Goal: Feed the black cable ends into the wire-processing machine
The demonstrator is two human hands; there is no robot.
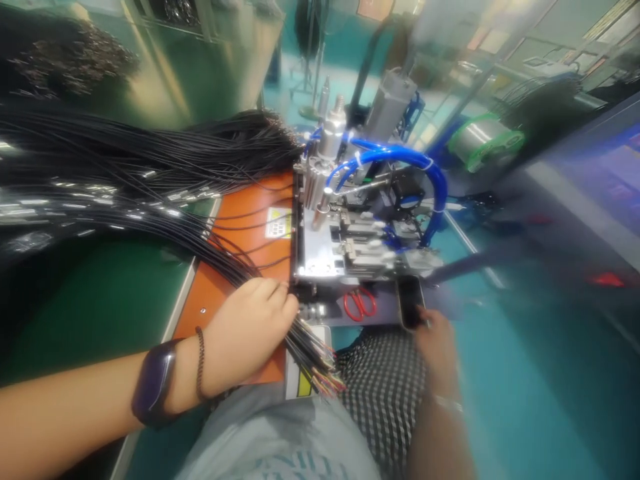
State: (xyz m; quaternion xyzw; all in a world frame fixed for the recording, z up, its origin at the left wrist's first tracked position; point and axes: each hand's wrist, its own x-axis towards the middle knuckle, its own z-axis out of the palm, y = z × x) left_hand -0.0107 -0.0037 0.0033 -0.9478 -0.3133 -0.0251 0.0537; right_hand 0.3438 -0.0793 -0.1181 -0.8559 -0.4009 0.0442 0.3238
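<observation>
My left hand (250,330) is closed around a thick bundle of black cables (210,250), gripping it near the stripped, coloured wire ends (323,377) that stick out below my fist. The bundle fans out to the upper left across the bench. My right hand (435,340) rests lower right, fingers around a dark phone (410,303) lying at the front of a small metal machine (350,240). A dark band and a thin bracelet circle my left wrist.
The machine has a silver cylinder (330,143) and blue air hoses (395,157), standing on an orange plate (240,220). Red-handled scissors (360,303) lie at its front. A solder spool (483,137) stands behind. Green bench mat (100,293) at left.
</observation>
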